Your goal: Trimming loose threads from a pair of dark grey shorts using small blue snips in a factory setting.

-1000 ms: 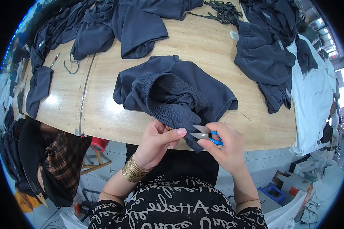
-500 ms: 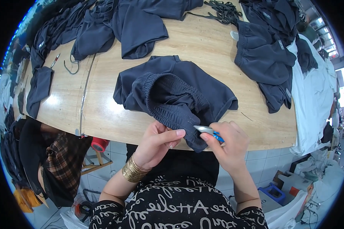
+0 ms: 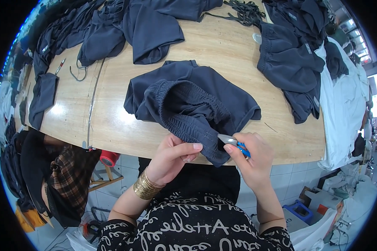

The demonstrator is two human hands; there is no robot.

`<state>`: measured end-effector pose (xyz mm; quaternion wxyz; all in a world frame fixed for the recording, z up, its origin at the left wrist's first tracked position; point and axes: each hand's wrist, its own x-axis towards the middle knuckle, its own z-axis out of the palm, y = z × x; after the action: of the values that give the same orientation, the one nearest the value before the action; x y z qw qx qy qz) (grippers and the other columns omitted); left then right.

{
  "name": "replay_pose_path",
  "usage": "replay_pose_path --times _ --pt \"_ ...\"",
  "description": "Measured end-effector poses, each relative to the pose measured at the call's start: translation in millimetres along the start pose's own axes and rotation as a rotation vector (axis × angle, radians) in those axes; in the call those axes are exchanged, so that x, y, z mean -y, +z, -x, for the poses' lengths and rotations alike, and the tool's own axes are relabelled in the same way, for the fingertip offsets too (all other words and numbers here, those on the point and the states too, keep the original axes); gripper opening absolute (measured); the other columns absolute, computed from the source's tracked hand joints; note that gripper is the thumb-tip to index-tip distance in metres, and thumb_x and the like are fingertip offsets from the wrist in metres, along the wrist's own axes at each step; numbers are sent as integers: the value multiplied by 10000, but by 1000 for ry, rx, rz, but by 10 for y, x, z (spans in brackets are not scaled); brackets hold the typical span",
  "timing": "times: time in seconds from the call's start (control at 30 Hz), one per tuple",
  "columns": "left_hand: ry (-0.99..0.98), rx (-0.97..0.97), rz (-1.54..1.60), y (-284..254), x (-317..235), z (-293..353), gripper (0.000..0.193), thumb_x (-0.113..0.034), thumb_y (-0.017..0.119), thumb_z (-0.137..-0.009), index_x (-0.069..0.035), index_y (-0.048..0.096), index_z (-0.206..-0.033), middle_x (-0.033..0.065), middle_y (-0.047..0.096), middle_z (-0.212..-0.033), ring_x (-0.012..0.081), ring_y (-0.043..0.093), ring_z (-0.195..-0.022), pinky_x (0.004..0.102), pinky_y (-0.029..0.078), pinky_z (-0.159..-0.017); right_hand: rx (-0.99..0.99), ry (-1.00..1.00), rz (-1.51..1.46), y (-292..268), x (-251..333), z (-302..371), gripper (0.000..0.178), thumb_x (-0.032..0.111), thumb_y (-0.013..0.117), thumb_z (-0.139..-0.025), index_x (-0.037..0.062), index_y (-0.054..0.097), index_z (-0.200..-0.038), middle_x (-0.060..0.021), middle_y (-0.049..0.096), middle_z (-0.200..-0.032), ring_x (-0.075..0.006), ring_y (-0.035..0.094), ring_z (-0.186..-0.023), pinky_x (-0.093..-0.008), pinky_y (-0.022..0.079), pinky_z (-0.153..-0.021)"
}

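Note:
A pair of dark navy shorts lies at the table's near edge, its gathered elastic waistband opened toward me. My left hand, with gold bangles at the wrist, pinches the waistband's near edge between thumb and fingers. In my right hand I grip small thread snips with metal blades and blue handles. Their tip points left and rests at or just over the waistband, a little to the right of my left thumb. Whether the blades touch the cloth I cannot tell.
More navy garments lie along the far left and the right of the wooden table. A tangle of dark cords sits at the back. White cloth hangs over the right edge. Another person in plaid is at the left.
My right hand has drawn the snips slightly to the right and up along the waistband. My left hand keeps its pinch, almost unmoved.

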<state>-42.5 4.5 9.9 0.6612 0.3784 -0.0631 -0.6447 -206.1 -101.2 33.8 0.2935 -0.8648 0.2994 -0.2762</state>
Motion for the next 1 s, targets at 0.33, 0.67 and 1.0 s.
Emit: replay_pose_path --times 0.33,0.67,1.0 --pt "-23 42 16 -64 6 -4 72 -55 612 -826 -19 605 -764 -4 562 -703 50 424 -588 216 346 -573 -7 -59 38 68 1 -14 245 223 759 -724 60 623 -847 -41 595 -687 -188 522 -575 -290 396 -502" --pt "-98 123 201 -132 48 -45 62 -52 574 -853 -2 612 -858 3 571 -740 49 429 -608 219 355 -588 -85 -115 89 103 -23 -28 212 221 749 -732 66 625 -809 -26 573 -654 -171 493 -551 -289 379 -490" --pt "13 70 152 -77 57 -21 207 -27 561 -863 36 604 -1055 113 645 -1060 154 602 -995 288 442 -918 -77 24 -104 83 -68 6 202 164 753 -735 45 621 -830 -48 591 -684 -192 507 -568 -295 382 -499"
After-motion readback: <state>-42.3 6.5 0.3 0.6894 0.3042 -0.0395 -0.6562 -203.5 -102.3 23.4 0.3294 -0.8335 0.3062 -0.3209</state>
